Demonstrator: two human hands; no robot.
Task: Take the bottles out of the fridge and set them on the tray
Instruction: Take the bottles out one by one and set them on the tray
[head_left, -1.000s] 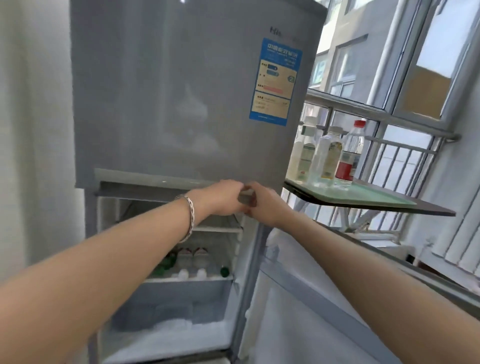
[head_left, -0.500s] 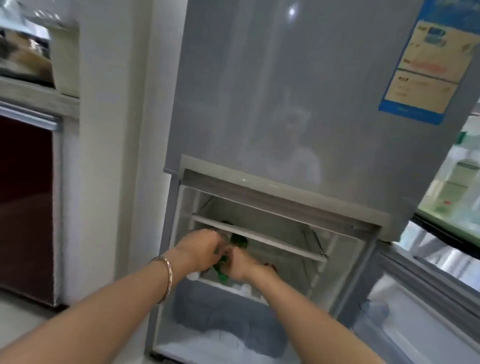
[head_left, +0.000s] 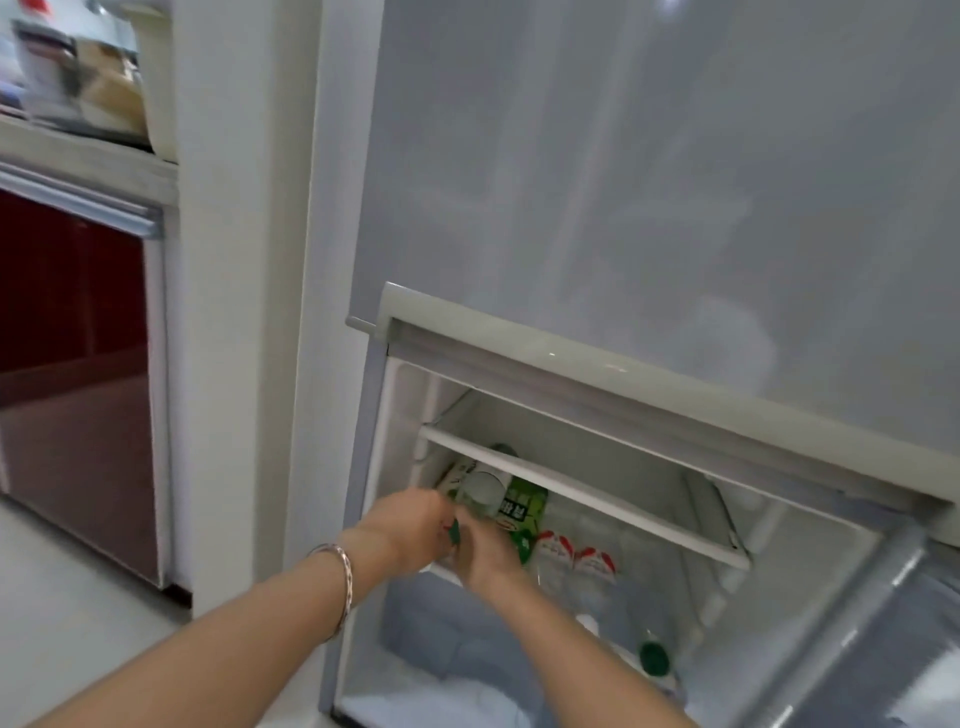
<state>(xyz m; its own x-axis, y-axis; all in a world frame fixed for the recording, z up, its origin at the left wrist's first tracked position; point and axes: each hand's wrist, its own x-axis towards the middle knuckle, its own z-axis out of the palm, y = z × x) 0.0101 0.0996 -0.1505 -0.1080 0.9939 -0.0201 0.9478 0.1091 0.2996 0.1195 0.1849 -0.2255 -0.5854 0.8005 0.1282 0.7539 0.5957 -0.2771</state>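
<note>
Inside the lower compartment: the fridge (head_left: 623, 208) stood with its bottom section exposed and its upper door closed.
Left hand: the left hand (head_left: 410, 525) was at the left front of the shelf (head_left: 587, 488) area, fingers curled against the bottles; whether its grip was closed on one could not be told.
Right hand: the right hand (head_left: 485, 553) lay just beside the left, touching it, with its fingers under the green-labelled bottle (head_left: 522, 512); its grip could not be confirmed either.
Bracelet: a metal bracelet (head_left: 340, 587) sat on the left wrist.
Green-labelled bottle: lying on its side under the white shelf bar, base toward the camera, against a pale bottle (head_left: 480, 493) on its left.
Red-labelled bottles: two clear bottles with red labels (head_left: 576, 564) lay side by side to the right of the hands, inside the compartment.
Green cap: a bottle with a green cap (head_left: 654, 659) lay lower down, near the right forearm.
Surroundings: a dark red cabinet (head_left: 72, 374) stood to the left under a worktop (head_left: 88, 156) carrying blurred items.
</note>
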